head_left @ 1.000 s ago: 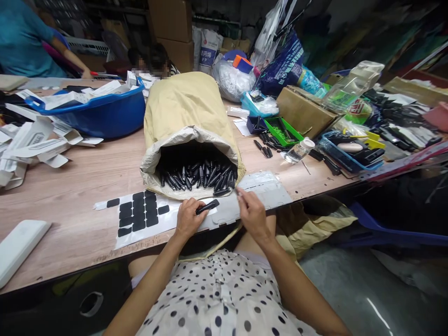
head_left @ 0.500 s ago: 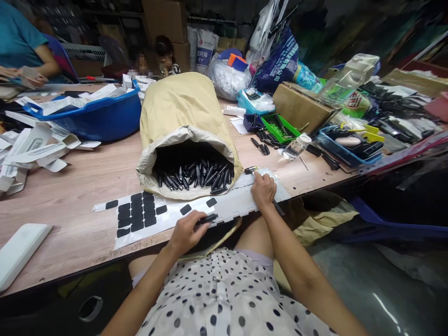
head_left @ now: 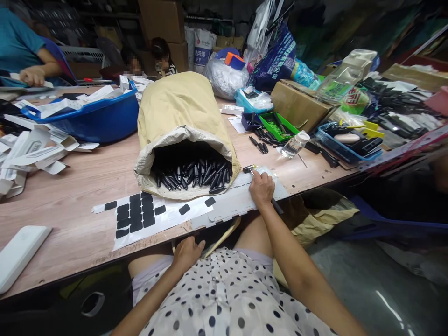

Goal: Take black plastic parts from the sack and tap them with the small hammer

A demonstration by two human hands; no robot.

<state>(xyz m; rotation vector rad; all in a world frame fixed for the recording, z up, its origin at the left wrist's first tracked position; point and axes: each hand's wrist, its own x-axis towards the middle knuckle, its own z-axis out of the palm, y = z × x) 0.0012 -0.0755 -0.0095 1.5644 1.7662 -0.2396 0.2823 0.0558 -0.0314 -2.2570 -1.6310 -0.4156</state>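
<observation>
My left hand [head_left: 188, 254] is low over my lap, just below the table's front edge. Its thumb stands apart from the bent fingers, and no object shows in it. My right hand [head_left: 262, 189] is closed around a hammer-like tool [head_left: 277, 206]; the black handle sticks out below the fist and a small metal head lies above it, over the grey board [head_left: 227, 205]. Behind the board, an open tan sack [head_left: 182, 102] lies on its side with several black pen-like parts [head_left: 196, 175] in its mouth. Black rounded stickers [head_left: 142, 210] lie on a white sheet at the left.
A blue basin [head_left: 91, 121] with white boxes stands at the back left, beside loose cartons [head_left: 31, 149]. To the right are a green tray [head_left: 278, 126], a small bottle [head_left: 296, 143] and a blue basket [head_left: 350, 144]. A co-worker's hand [head_left: 33, 75] shows at the far left.
My left hand has moved down off the board to my lap, and the black part it held is out of sight. The right hand keeps its hold on the tool.
</observation>
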